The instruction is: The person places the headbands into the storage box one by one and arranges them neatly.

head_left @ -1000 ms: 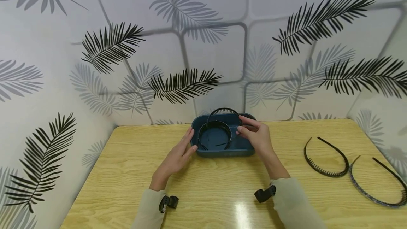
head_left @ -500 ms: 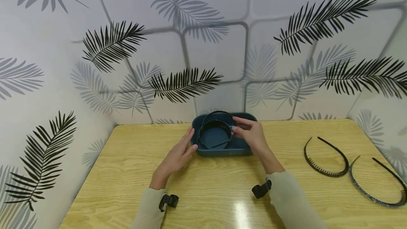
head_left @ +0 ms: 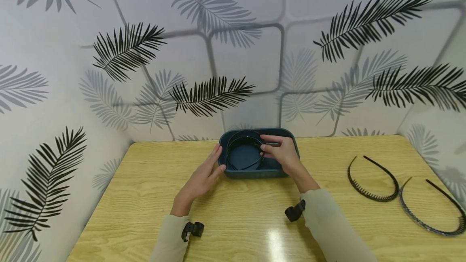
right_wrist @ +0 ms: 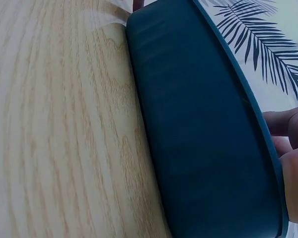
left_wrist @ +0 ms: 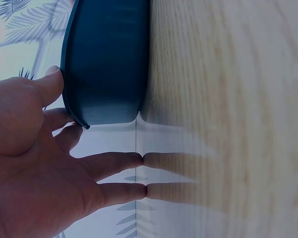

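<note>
A dark blue oblong box stands at the back of the wooden table. Inside its left half, black toothed headbands lie bunched in a ring. My right hand reaches in over the box and pinches one black headband by its right side, its loop overlapping the others. At the box's left end rests my left hand, thumb and fingertips against the rim. In the left wrist view, two straight fingers of that hand meet the table. The right wrist view hides the held headband behind the box wall.
To the right on the table lie a black toothed headband and a bluish patterned headband, side by side. A wall with a leaf print rises directly behind the box.
My right hand has moved left and slightly down with the pinched headband, whose loop has sunk and now lines up more closely with the bunched ring. My left hand has stayed at the rim.
</note>
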`<move>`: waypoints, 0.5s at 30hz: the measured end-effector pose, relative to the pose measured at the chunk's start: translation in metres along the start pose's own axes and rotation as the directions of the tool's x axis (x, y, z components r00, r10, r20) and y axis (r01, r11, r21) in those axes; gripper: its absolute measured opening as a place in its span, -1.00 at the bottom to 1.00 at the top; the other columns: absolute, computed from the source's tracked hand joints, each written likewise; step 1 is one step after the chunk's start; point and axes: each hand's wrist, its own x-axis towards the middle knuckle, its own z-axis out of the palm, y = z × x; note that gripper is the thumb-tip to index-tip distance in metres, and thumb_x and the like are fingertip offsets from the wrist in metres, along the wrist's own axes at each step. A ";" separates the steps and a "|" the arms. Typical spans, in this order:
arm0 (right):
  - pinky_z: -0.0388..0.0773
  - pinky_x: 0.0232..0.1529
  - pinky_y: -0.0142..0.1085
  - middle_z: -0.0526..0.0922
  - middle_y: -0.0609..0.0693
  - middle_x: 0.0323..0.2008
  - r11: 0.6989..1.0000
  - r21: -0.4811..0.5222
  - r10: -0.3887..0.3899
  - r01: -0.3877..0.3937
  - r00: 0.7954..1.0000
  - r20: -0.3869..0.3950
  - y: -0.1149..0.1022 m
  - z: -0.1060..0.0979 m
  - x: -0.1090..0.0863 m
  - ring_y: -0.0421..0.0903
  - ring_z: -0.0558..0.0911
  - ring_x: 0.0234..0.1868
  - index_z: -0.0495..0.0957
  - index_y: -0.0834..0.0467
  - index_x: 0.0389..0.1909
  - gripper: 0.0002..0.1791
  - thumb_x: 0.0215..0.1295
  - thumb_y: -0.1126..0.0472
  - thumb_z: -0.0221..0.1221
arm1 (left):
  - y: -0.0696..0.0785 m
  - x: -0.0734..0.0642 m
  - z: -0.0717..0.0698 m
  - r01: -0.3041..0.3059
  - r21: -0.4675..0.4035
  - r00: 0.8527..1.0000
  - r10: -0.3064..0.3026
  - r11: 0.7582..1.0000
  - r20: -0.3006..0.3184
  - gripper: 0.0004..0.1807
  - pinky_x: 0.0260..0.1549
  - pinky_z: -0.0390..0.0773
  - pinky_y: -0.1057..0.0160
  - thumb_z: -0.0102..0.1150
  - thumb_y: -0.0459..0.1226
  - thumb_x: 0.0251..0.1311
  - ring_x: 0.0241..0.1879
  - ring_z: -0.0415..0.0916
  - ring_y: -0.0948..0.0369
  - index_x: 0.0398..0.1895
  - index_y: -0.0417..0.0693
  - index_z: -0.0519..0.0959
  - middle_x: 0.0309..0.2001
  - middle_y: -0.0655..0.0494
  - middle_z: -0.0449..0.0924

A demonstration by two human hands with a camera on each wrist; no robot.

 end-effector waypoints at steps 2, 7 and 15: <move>0.61 -0.19 -0.23 0.47 0.29 0.11 1.000 -0.011 0.001 -0.001 1.000 0.001 0.001 0.000 0.001 0.10 0.69 -0.20 0.48 0.27 0.19 -0.54 0.25 0.45 0.17 | 0.000 0.000 0.000 -0.001 0.000 1.000 0.001 1.000 0.000 -0.32 0.34 -0.02 -0.02 -0.17 -0.10 0.46 0.46 -0.25 0.11 0.51 -0.10 -0.11 0.51 0.03 -0.26; 0.61 -0.17 -0.18 0.47 0.29 0.10 0.999 -0.040 0.000 0.000 1.000 0.000 0.002 0.001 0.003 0.06 0.70 -0.23 0.48 0.27 0.19 -0.55 0.25 0.44 0.17 | 0.001 0.000 0.001 -0.006 -0.002 1.000 0.006 1.000 -0.002 -0.32 0.33 0.01 -0.04 -0.15 -0.10 0.46 0.46 -0.23 0.11 0.50 -0.11 -0.11 0.51 0.02 -0.26; 0.60 -0.13 -0.12 0.49 0.26 0.09 0.996 -0.085 0.036 -0.037 0.999 -0.019 0.003 0.004 0.005 0.13 0.67 -0.16 0.50 0.24 0.17 -0.56 0.25 0.44 0.17 | 0.001 -0.001 0.000 0.000 -0.005 1.000 0.000 1.000 -0.001 -0.33 0.33 0.01 -0.06 -0.15 -0.13 0.46 0.46 -0.23 0.09 0.50 -0.13 -0.10 0.51 -0.01 -0.25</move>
